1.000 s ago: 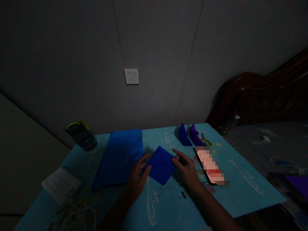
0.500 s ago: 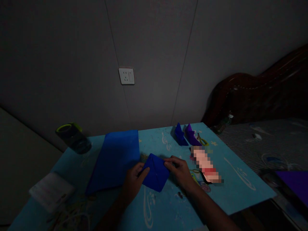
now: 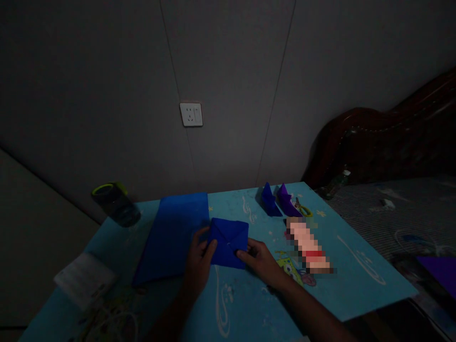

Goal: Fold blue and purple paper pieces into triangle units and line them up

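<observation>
A folded blue paper square (image 3: 228,240), with creases meeting near its middle, is held up over the table between my two hands. My left hand (image 3: 200,259) pinches its left edge, thumb on the front face. Its lower right side is gripped by my right hand (image 3: 260,261), the thumb likewise on the front and the fingers behind. Just left of the square lies a stack of blue paper sheets (image 3: 178,232). Farther back on the right stand a blue paper boat (image 3: 270,202) and a purple paper boat (image 3: 287,200).
Scissors (image 3: 304,210) lie beside the boats, near a pixelated long object (image 3: 309,244). A dark cup (image 3: 117,204) with a yellow-green rim tilts at the back left. A white packet (image 3: 85,280) lies front left on the blue tablecloth (image 3: 342,280). A bottle (image 3: 337,184) rests beyond the table.
The blue paper has turned from a diamond pose to a square one and risen slightly. My right hand has moved from its upper right corner to its lower right side.
</observation>
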Demonstrator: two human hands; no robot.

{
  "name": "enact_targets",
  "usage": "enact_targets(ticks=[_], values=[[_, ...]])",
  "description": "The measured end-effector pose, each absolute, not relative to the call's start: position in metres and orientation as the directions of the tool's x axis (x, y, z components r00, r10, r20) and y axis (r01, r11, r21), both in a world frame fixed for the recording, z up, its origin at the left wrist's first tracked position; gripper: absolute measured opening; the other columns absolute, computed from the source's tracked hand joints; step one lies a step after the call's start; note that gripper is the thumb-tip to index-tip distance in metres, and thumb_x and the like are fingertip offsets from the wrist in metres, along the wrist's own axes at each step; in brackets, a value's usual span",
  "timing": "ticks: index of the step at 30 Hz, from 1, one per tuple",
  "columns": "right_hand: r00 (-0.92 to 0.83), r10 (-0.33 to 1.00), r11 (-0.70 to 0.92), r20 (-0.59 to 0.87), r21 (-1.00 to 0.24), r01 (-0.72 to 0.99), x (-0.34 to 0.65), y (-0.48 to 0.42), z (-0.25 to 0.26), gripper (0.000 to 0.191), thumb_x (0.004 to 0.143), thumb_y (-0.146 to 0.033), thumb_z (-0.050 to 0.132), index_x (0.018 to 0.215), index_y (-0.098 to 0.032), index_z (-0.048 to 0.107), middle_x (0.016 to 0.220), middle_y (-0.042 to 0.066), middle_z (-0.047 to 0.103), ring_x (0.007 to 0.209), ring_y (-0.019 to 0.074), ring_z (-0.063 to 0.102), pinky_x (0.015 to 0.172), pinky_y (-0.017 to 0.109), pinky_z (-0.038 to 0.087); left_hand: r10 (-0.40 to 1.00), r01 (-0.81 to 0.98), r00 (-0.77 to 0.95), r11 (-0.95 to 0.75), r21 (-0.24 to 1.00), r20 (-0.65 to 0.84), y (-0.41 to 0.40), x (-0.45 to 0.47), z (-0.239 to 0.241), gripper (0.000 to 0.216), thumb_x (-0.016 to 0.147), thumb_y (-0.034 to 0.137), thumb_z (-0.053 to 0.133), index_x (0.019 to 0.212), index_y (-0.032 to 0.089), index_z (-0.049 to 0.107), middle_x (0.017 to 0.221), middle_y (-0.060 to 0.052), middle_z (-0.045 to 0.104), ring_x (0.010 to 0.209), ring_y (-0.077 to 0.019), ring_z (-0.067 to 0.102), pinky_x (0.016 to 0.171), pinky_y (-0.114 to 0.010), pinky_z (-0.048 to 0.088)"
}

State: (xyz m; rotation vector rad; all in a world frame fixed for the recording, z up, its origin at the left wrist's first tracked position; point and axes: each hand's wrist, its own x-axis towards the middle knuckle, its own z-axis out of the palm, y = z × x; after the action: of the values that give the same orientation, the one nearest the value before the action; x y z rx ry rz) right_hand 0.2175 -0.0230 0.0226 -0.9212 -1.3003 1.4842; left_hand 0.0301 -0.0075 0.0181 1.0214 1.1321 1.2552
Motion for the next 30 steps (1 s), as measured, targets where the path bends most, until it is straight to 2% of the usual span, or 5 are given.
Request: enact_targets(ticks=[5,13,19,24,30], values=[[-0.222,0.974,0.004,0.035,-0.991,-0.137,0.218,-0.021,0.017,0.029,0.083,-0.045,0.070,0.087,-0.017,0.068,0.072,-0.001,0.063,0.063,0.0122,0.053,0.063,0.024,0.042,0.998,-0.231,0.045,0.048,0.972,-0.038,-0.012,0.035,0.011,0.082,0.085,0.044,0.063,0.149,0.025,0.016,0.099,-0.007,0.074,0.081,-0.0218,0.072,0.071,-0.033,0.057],[-0.234,0.969,0.040,0.076,-0.987,-0.154,0.220,-0.020,0.016,0.029,0.083,-0.044,0.069,0.097,-0.018,0.070,0.085,0.002,0.069,0.080,0.0181,0.061,0.077,0.030,0.046,0.984,0.141,0.089,-0.167,0.976,0.155,-0.010,0.032,0.008,0.049,0.094,0.044,0.045,0.140,0.025,0.048,0.147,-0.007,0.049,0.137,-0.0236,0.041,0.112,-0.038,0.036],[-0.266,0.960,0.070,0.090,-0.994,-0.083,0.221,-0.023,0.013,0.025,0.084,-0.041,0.068,0.091,-0.017,0.071,0.082,0.002,0.069,0.078,0.0180,0.060,0.076,0.030,0.046,0.961,0.249,0.199,-0.237,0.939,0.190,-0.010,0.030,0.009,0.045,0.097,0.041,0.037,0.132,0.021,0.057,0.137,-0.011,0.057,0.129,-0.0247,0.050,0.111,-0.043,0.036],[-0.178,0.980,0.084,0.085,-0.996,-0.014,0.223,-0.021,0.012,0.026,0.080,-0.042,0.071,0.086,-0.017,0.067,0.079,0.001,0.066,0.073,0.0170,0.058,0.071,0.029,0.045,0.889,0.247,0.397,-0.342,0.907,0.227,-0.018,0.031,0.014,0.049,0.090,0.039,0.054,0.135,0.020,0.052,0.131,-0.013,0.059,0.122,-0.0276,0.054,0.105,-0.042,0.041],[-0.022,0.987,0.162,0.161,-0.983,0.082,0.221,-0.020,0.016,0.031,0.075,-0.040,0.076,0.093,-0.020,0.061,0.071,-0.003,0.058,0.069,0.0156,0.052,0.066,0.027,0.041,0.909,0.227,0.415,-0.144,0.963,0.038,-0.023,0.037,0.010,0.037,0.094,0.045,0.044,0.098,0.015,0.066,0.080,-0.007,0.070,0.071,-0.0191,0.064,0.070,-0.030,0.050]])
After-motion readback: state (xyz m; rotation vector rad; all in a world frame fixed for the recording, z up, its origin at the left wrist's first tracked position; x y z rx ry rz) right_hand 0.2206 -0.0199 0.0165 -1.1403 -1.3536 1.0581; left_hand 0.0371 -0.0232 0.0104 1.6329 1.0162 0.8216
